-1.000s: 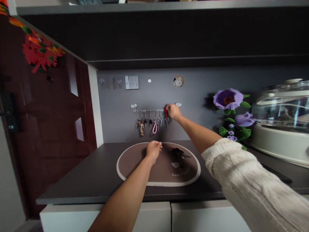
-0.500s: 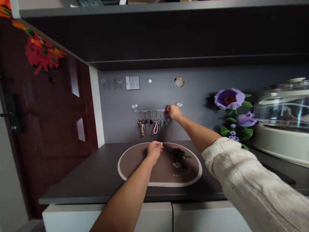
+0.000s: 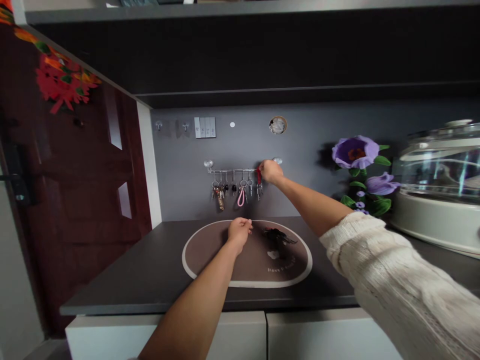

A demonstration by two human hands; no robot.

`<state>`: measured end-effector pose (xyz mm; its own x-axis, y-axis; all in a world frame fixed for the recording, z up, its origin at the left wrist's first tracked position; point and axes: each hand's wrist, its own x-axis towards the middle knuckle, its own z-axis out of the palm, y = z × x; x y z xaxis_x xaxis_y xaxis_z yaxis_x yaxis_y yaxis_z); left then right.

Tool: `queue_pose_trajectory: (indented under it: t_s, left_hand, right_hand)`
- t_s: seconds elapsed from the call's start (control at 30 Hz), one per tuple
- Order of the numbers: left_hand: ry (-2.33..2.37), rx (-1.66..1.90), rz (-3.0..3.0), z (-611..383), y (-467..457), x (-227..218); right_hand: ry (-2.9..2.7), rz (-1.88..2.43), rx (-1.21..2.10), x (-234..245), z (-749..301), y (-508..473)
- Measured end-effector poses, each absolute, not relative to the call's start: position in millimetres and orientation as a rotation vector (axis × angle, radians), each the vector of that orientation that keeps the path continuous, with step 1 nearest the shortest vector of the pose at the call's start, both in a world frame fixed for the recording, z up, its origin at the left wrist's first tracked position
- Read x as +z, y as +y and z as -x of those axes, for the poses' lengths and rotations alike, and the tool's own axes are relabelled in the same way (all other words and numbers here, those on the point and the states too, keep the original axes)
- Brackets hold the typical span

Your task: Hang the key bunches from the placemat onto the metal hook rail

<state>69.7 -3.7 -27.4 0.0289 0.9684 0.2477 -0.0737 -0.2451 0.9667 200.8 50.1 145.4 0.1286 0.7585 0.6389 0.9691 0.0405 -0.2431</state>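
My right hand is raised to the right end of a clear key rack on the grey wall. Its fingers are closed at the top of a red strap, below which a bunch of keys hangs. More keys and a pink loop dangle from the hooks to its left. Lower down, my left hand hovers over a brown oval mat, fingers curled together; whatever they might hold is hidden. A dark bunch of keys lies on the mat to its right.
Overhead runs a dark shelf. Purple felt flowers and a white appliance with a clear lid stand on the right. A dark red door is at the left. Two small hooks are on the wall.
The view has shifted very slightly. My right hand stays at the red strap on the rack, and my left hand keeps its place over the mat.
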Motion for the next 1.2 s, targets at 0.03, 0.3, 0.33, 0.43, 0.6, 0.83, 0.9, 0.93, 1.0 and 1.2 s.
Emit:
queue_pose_trajectory:
  t_s: [0.03, 0.3, 0.33, 0.43, 0.6, 0.83, 0.9, 0.93, 1.0, 1.2]
  left_hand:
    - [1.001, 1.393, -1.351, -70.1, -3.8, -27.2]
    - [1.005, 1.394, -1.344, -72.5, -3.7, -27.4]
    - [1.004, 1.394, -1.342, -72.6, -3.5, -27.6]
    - [1.007, 1.398, -1.329, -72.8, -3.2, -27.8]
    - [1.004, 1.402, -1.326, -73.0, -2.9, -27.8]
    - [1.019, 1.394, -1.353, -72.1, -2.0, -28.6]
    - [1.02, 1.396, -1.348, -71.9, -2.2, -28.7]
    - [1.021, 1.396, -1.346, -71.9, -2.5, -28.5]
    - [1.022, 1.397, -1.345, -71.7, -3.6, -27.8]
    - [1.009, 1.395, -1.358, -70.8, -9.3, -24.1]
  right_hand:
    - [-1.669, 1.782, -0.415, 145.3, -200.3, 50.0]
    - [-1.669, 1.854, -0.417, 142.6, -200.9, 54.5]
    - [-1.672, 1.857, -0.421, 141.7, -201.3, 55.2]
    - [-1.68, 1.861, -0.429, 138.3, -203.7, 56.9]
    - [-1.708, 1.833, -0.449, 132.1, -208.7, 58.2]
    - [-1.808, 1.838, -0.501, 129.3, -211.1, 56.3]
    - [-1.818, 1.836, -0.485, 127.8, -212.7, 56.8]
    - [-1.824, 1.832, -0.482, 126.8, -213.6, 57.2]
    - [-1.839, 1.817, -0.479, 124.4, -215.1, 58.0]
    - [-1.834, 1.786, -0.488, 119.3, -212.9, 52.1]
